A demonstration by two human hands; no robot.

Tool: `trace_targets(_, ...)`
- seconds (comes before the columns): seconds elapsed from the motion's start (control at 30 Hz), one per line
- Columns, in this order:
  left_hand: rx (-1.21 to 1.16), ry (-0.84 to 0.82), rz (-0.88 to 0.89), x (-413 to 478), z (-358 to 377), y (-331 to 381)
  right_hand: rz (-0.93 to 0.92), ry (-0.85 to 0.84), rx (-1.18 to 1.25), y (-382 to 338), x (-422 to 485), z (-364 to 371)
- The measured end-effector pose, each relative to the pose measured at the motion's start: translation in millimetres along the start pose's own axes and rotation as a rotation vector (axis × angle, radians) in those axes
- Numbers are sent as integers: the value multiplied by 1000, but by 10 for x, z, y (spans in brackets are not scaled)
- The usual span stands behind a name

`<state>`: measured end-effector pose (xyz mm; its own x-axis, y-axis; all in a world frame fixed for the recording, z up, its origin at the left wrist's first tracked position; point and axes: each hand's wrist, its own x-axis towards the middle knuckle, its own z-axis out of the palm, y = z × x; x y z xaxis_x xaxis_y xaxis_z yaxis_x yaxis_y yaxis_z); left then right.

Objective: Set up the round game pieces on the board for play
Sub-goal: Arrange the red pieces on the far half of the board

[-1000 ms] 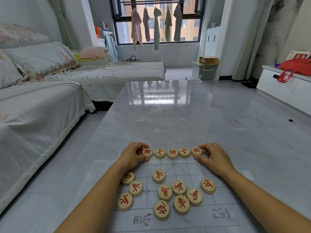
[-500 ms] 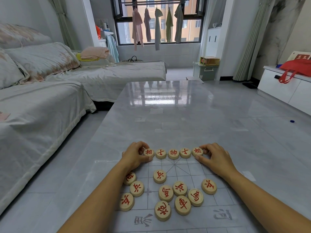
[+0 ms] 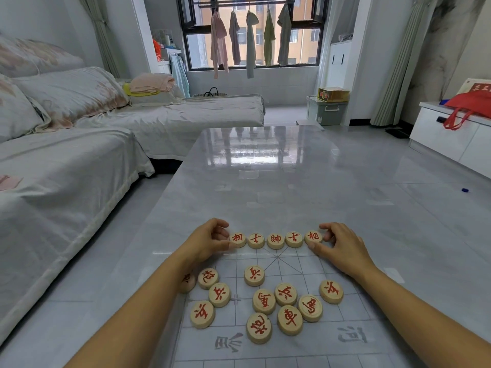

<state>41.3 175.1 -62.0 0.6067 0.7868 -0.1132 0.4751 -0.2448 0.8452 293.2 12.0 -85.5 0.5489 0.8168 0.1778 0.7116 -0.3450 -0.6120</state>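
A row of round wooden pieces with red characters lines the far edge of the grid board on the table. My left hand pinches the leftmost piece of the row between thumb and fingers. My right hand pinches the rightmost piece. Several more red-marked pieces lie scattered on the board nearer to me, between my forearms. One piece is partly hidden under my left wrist.
The board lies on a glossy grey table. A covered sofa runs along the left. A white cabinet with a red bag stands at the right, and a storage box sits near the window.
Both hands stay on the end pieces of the row and have barely moved. The view has shifted slightly.
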Motion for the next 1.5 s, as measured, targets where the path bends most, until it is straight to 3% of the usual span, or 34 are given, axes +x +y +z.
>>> trace_targets(0.13,88,74,50,-273,-143,-52,24,10,45,-14,-2,0)
trace_targets(0.27,174,9,58,-639,-204,-206,39,27,100,8,3,5)
trace_targets(0.4,116,-35,129,-848,-183,-329,83,19,225,57,12,5)
trace_targets(0.7,144,29,219,-881,-138,-413,126,4,546,96,17,-148)
trace_targets(0.83,117,40,216,-872,-141,-425,63,-97,406,41,-124,-364)
trace_targets(1.07,107,112,228,-864,-103,-431,-44,-616,43,22,-667,-576)
trace_targets(1.27,162,103,195,-872,-83,-381,-150,-477,57,31,-795,-396)
trace_targets(1.5,265,-132,81,-940,-197,-223,-97,-571,134,8,-766,-451)
